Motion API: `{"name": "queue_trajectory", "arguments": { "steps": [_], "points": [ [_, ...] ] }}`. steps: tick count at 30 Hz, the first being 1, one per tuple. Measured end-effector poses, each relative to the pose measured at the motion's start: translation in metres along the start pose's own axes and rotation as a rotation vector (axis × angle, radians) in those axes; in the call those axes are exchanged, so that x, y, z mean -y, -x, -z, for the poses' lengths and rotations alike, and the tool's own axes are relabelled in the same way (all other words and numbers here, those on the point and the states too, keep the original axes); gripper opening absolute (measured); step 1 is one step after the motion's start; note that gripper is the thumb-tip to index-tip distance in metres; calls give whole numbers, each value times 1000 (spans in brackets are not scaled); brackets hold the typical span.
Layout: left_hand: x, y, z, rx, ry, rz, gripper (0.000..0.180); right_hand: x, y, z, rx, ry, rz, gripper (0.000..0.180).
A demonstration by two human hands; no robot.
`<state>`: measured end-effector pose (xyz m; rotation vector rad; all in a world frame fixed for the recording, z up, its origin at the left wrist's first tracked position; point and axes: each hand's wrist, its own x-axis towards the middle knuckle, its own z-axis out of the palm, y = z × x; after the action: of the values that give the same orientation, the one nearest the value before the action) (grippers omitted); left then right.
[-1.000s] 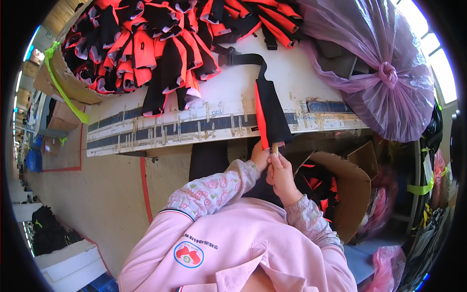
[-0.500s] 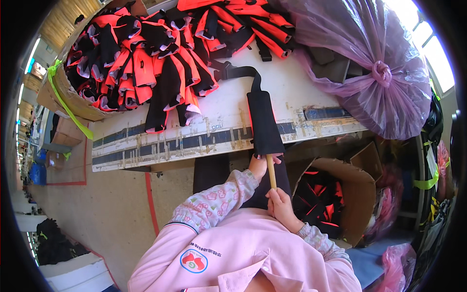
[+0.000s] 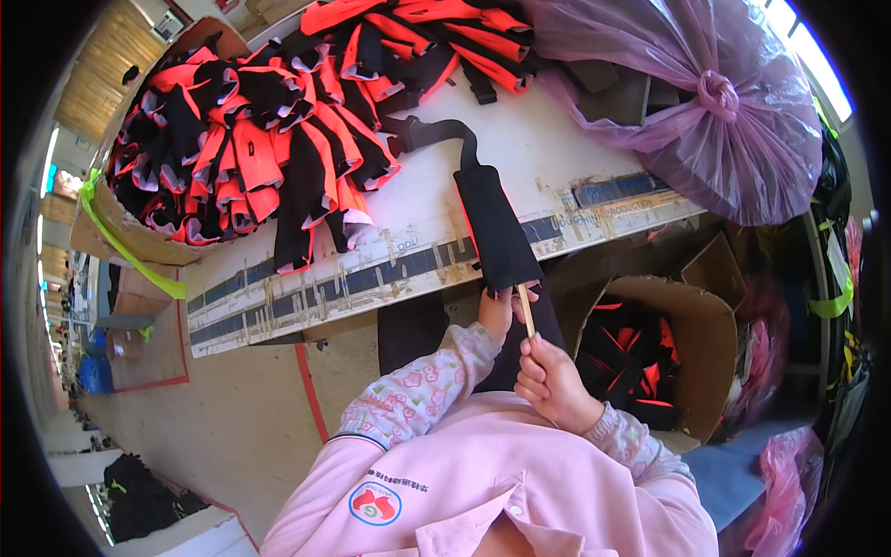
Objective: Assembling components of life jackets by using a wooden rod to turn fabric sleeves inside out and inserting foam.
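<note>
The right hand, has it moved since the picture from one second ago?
Yes. Judged against the table's front edge, the right hand is now farther from it, nearer the person's body.

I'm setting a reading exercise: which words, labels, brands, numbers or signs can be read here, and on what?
Lettering shows, left unquoted here:
Pink shirt: dark characters at the upper right of an oval badge, whose own lettering is too small to read.
White table: printed capitals near the front edge, right of centre; small blue lettering further left, too blurred.
Black sleeve, tan stick: none visible.
</note>
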<state>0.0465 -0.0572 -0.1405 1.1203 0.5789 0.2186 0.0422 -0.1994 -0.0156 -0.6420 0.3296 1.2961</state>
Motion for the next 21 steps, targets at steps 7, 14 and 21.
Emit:
{"name": "queue_trajectory", "arguments": {
  "steps": [7, 14, 21],
  "points": [
    [5, -4, 8, 52, 28, 17, 34, -1, -74, 22, -235, 424, 294, 22],
    [4, -5, 5, 27, 57, 67, 35, 0, -48, 24, -367, 732, 377, 24],
    [3, -4, 1, 25, -25, 97, 36, -21, 15, 34, -95, 436, 92, 24]
  ]
}}
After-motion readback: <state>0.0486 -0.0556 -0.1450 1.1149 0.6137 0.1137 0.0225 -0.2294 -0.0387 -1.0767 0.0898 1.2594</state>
